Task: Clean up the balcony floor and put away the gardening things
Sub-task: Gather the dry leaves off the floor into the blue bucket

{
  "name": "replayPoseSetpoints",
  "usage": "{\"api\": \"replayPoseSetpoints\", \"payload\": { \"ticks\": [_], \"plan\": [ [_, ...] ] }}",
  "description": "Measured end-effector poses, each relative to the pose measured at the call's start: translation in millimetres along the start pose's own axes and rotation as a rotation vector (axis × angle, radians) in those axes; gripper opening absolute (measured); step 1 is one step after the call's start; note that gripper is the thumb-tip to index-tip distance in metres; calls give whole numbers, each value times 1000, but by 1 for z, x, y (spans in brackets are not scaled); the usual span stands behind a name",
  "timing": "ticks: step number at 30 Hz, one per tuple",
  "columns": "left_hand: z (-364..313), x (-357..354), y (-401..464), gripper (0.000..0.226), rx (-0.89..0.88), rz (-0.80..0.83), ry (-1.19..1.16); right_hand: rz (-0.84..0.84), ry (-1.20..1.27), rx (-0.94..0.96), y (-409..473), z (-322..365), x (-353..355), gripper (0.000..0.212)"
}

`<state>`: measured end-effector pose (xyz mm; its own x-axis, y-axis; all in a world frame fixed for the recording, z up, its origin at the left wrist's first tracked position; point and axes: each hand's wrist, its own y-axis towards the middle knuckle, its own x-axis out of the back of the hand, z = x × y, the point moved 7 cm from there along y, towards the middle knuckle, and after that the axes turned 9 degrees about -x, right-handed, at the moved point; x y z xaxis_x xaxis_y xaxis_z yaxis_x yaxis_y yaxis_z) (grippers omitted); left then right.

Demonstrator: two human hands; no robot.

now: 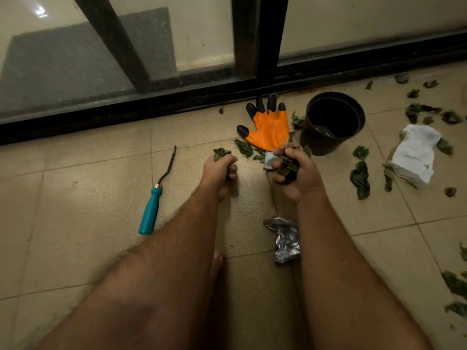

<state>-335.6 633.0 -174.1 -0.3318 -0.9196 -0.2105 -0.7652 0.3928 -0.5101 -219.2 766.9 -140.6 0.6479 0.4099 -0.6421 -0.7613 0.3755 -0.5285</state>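
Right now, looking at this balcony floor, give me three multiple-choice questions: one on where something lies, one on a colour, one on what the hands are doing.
1. Where does the hand tool lie relative to the left hand?
A. On the person's left of it
B. Inside the pot
C. On top of the glove

2. What colour is the hand tool's handle?
A. Red
B. Teal
C. Yellow

3. What are the two hands doing?
A. Both lie flat and empty on the tiles
B. Both grip bunches of leaves
C. Both lift the pot

Answers:
1. A: the tool lies on the tiles, apart from the left hand, on the side away from the black pot and orange glove.
2. B: the handle is teal below a dark metal shaft.
3. B: leaves stick out of the left fist, and the right hand curls round a clump.
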Motion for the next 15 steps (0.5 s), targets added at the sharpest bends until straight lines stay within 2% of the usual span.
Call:
{"api": "replayPoseSetpoints", "payload": {
  "ticks": [2,5,6,8,9,11,13,15],
  "plan": [
    [-2,-1,4,20,-28,50,-15,29,-27,14,5,-1,-13,17],
    [-8,4,7,32,-46,12,141,-88,-144,49,11,-5,-17,29],
    [-9,7,10,43,-51,-20,234,-140,-178,58,11,-8,-14,33],
    [-13,10,18,79,-86,-101,482,-228,-273,82,10,-10,-7,33],
    [-18,7,22,79,-140,-129,612,-273,-345,93,8,-9,-3,26],
    [-30,-6,26,55,-300,-123,815,-348,-462,95,6,-6,6,12],
    [-37,-25,31,42,-460,-16,1047,-409,-493,94,7,-3,14,16],
    [-31,-42,34,47,-537,128,1320,-488,-567,143,9,4,21,19]
  ]
}}
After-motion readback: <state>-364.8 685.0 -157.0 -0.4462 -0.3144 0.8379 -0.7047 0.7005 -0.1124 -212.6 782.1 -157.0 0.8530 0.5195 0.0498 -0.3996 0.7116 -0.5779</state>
